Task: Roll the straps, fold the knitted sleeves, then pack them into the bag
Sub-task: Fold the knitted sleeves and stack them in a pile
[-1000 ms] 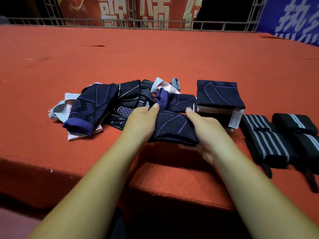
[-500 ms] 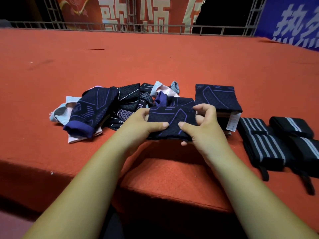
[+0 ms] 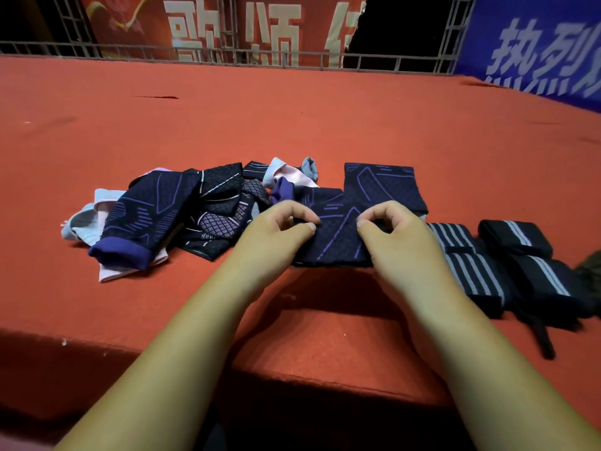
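A dark navy knitted sleeve with purple lines (image 3: pixel 335 239) is folded into a square and held between both hands just above the red surface. My left hand (image 3: pixel 276 229) pinches its left edge and my right hand (image 3: pixel 387 229) pinches its right edge. Behind it lies a stack of folded navy sleeves (image 3: pixel 383 187). To the left is a loose pile of unfolded sleeves (image 3: pixel 182 216) in navy, purple, pale pink and grey. Rolled black straps with grey stripes (image 3: pixel 474 265) lie at the right. No bag is clearly in view.
Everything sits on a wide red carpeted platform (image 3: pixel 292 118) whose front edge (image 3: pixel 325 379) drops off near my forearms. A metal railing (image 3: pixel 227 56) and red and blue banners stand at the back. A dark object (image 3: pixel 590 268) shows at the right border.
Both hands lifted the folded sleeve off the surface and carried it back toward the folded stack, shifting from pressing it flat to pinching its side edges.
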